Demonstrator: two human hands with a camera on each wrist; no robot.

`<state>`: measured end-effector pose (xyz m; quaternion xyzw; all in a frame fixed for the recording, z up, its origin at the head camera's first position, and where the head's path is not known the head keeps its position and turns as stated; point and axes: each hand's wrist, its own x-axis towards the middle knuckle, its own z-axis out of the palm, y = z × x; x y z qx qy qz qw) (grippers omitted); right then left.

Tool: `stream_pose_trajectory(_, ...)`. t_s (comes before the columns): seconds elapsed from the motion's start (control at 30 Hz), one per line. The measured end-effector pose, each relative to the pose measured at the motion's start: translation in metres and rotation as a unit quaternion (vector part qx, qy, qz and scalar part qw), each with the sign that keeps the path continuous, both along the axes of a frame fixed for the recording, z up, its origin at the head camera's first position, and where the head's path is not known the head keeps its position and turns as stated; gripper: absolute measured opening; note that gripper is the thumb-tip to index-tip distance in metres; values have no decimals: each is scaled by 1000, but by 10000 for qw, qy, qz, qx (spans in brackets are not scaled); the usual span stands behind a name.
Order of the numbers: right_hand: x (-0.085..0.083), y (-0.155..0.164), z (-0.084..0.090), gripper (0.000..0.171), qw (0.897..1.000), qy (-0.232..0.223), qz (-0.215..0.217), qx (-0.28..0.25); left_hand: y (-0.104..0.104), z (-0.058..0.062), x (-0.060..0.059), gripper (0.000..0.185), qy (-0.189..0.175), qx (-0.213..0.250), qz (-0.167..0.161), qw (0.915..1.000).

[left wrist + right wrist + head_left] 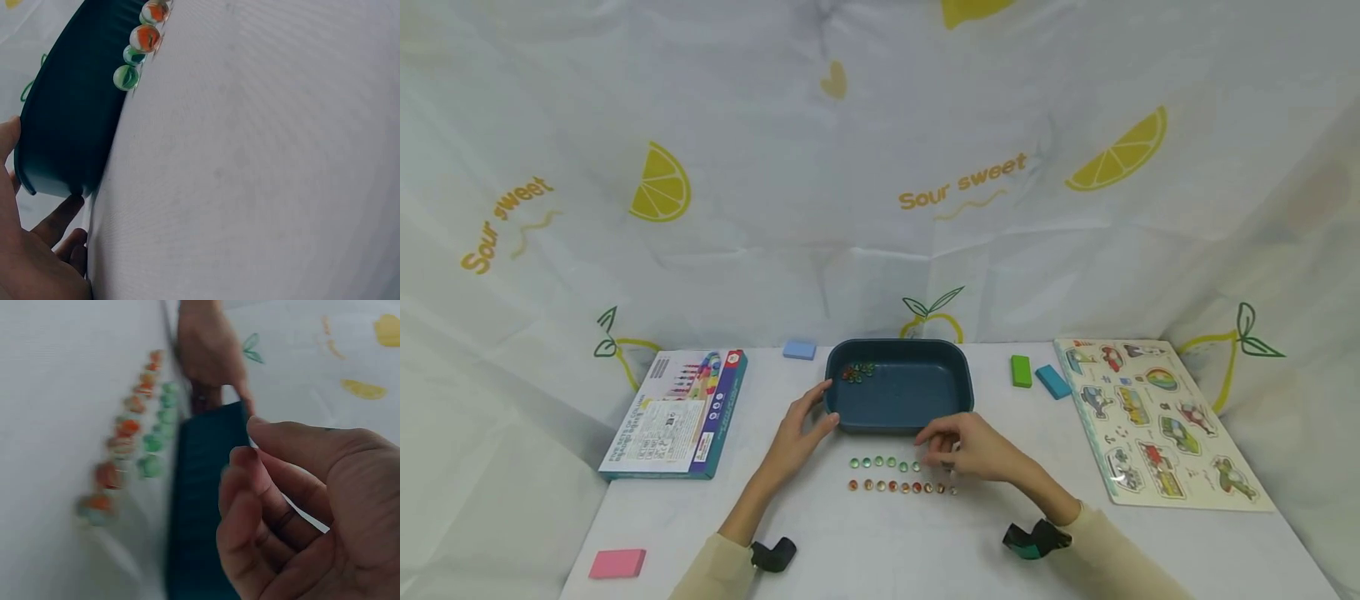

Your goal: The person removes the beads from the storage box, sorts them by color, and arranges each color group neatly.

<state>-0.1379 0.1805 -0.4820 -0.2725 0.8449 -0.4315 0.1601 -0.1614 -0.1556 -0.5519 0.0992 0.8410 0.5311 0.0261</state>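
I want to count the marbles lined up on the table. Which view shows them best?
The head view: both rows of marbles show whole. The left wrist view catches only four beside the tray; the right wrist view blurs them.

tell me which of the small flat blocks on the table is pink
The pink block at the near left corner of the table. The others are two blue ones and a green one, at the far side beside the tray.
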Motion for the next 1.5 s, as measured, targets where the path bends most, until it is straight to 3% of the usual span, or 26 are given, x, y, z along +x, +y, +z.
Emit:
stream_pose_trajectory(0.13,-27,-3,21,29,9996,19,71,-258,0,0,-1,62,-11,5,10,10000)
stream_pose_trajectory(0.27,-62,-12,28,28,9991,292,17,-311,1,-1,-1,62,-43,18,11,10000)
stream_pose_trajectory(0.5,-113,-45,19,33,9982,504,-144,276,0,-2,-1,62,-39,-24,20,10000)
stream_pose_trajectory(0.67,-136,-64,12,30,9966,381,-83,719,-1,-1,0,61,-83,-30,-23,10000)
stream_pose_trajectory(0.97,-154,-77,4,22,9938,218,74,1088,-2,-2,-1,61,-76,27,-48,10000)
stream_pose_trajectory(1.3,-159,-77,-12,23,9936,-115,306,1078,-2,-3,-1,61,-92,33,-23,9999)
stream_pose_trajectory(1.5,-157,-78,-13,20,9932,24,316,1120,-1,-3,-1,61,-100,55,-10,9999)
